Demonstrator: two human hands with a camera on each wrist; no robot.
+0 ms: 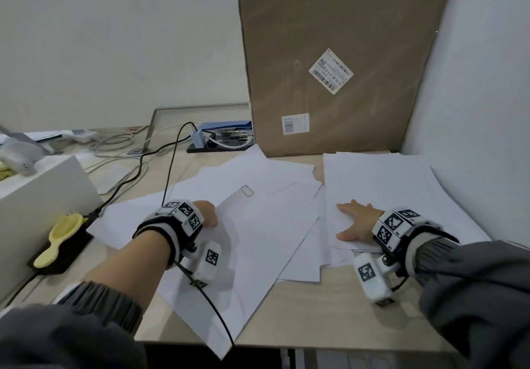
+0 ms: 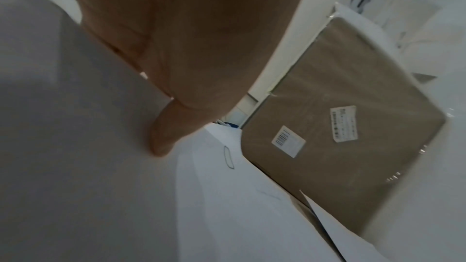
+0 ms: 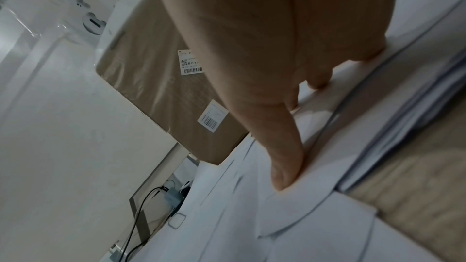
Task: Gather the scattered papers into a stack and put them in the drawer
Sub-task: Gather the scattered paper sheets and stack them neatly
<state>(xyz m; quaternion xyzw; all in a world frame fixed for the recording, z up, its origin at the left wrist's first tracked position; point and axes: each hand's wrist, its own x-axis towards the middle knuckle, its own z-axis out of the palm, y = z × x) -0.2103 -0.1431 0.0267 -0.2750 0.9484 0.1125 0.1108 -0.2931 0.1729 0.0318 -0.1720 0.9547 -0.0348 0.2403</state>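
Farthest to the left of the left grip a white box [image 1: 34,196] stands on the table [image 1: 329,311]; a yellow brush [image 1: 61,236] lies on a black pad [image 1: 61,254] just beside the box's near corner; black cables [image 1: 137,173] run back from there toward a power strip [image 1: 218,144] near the wall.

The left grip [image 1: 205,213] sits at the left edge of the scattered papers [image 1: 258,225]; in the head view its fingers are tucked under a sheet whose edge rides up over them; the left wrist view shows the thumb [image 2: 163,136] lying on top of that sheet, so the sheet is pinched between thumb and fingers. On this sheet, just beyond the grip, a small rounded rectangle is drawn [image 1: 247,191]. The sheets fan out crookedly from the grip toward the near table edge, and one corner hangs over that edge.

Between the two grips lies open room, all of it overlapping paper. Behind it a tall cardboard box [image 1: 329,67] stands upright against the wall, its foot touching the far edges of the sheets.

The right grip [image 1: 357,222] lies flat and spread, palm down, on a separate pile of sheets [image 1: 387,185]; its fingers [image 3: 285,166] are straight and press the top sheet, holding nothing. To the right of this grip the pile reaches the side wall [image 1: 473,96]; bare table shows nearer than both grips.
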